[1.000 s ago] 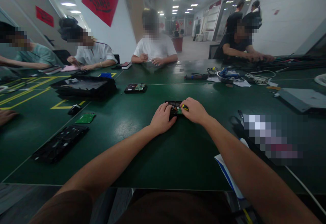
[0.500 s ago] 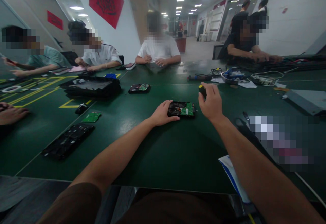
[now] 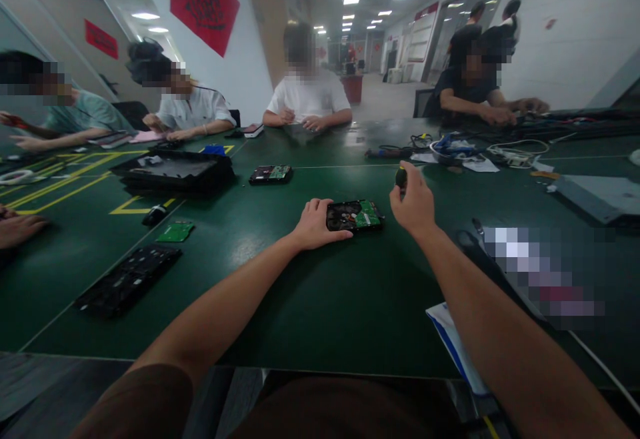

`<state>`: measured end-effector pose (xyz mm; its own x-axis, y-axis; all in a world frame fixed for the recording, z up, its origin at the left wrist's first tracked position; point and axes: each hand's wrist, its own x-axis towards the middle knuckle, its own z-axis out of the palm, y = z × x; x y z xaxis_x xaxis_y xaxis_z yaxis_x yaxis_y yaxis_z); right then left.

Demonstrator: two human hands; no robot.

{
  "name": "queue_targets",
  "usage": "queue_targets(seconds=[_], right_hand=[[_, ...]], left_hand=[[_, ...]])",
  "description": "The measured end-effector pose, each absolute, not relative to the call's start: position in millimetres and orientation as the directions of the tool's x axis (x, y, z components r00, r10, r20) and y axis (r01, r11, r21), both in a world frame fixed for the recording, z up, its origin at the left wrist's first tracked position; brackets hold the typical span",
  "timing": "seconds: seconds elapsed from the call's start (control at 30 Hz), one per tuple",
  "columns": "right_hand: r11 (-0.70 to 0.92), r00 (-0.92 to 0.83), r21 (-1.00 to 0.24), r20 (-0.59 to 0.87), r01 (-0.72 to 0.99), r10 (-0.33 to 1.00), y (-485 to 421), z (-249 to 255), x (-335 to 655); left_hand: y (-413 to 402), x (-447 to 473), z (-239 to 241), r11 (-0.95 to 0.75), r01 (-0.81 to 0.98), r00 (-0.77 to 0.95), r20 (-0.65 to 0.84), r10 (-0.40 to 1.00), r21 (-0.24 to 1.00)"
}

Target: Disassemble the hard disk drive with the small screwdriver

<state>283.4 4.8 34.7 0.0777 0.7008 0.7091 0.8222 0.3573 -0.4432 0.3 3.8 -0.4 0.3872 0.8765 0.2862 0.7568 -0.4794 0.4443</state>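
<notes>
A hard drive [image 3: 352, 216] with its green circuit board facing up lies on the green table [image 3: 310, 306]. My left hand [image 3: 318, 224] grips its left end, thumb along the near edge and fingers over the far side. To the right of the drive, my right hand [image 3: 414, 200] is closed round a screwdriver [image 3: 401, 178] with a dark and yellow handle. The screwdriver's shaft and tip cannot be made out. Apart from both hands, a second hard drive [image 3: 271, 174] lies farther back on the table.
At left are a loose green circuit board [image 3: 175, 231], a black plastic panel [image 3: 129, 280], a small black object [image 3: 155, 214] and a black tray [image 3: 173, 171]. Cables [image 3: 457, 147] and a grey metal case [image 3: 600, 196] lie at right. Several people sit around the table.
The view has shifted slightly. The screwdriver handle's yellow end has turned, showing less of its top. My left hand stays on the hard drive, which sits at a slightly different angle.
</notes>
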Motion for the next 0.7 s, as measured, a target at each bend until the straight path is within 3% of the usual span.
queue_targets(seconds=[0.27, 0.53, 0.7], right_hand=[[0.321, 0.106, -0.440, 0.709, 0.839, 0.697, 0.3, 38.1, 281.9], [0.338, 0.099, -0.437, 0.719, 0.833, 0.688, 3.6, 34.6, 284.5], [0.332, 0.105, -0.429, 0.728, 0.840, 0.677, 4.1, 33.6, 283.3]], left_hand=[[0.4, -2.5, 1.3, -0.576, 0.687, 0.507, 0.276, 0.817, 0.443], [-27.0, 13.6, 2.2, -0.336, 0.875, 0.199, 0.374, 0.906, 0.349], [-52.3, 25.5, 15.1, -0.367, 0.879, 0.255, 0.350, 0.901, 0.304]])
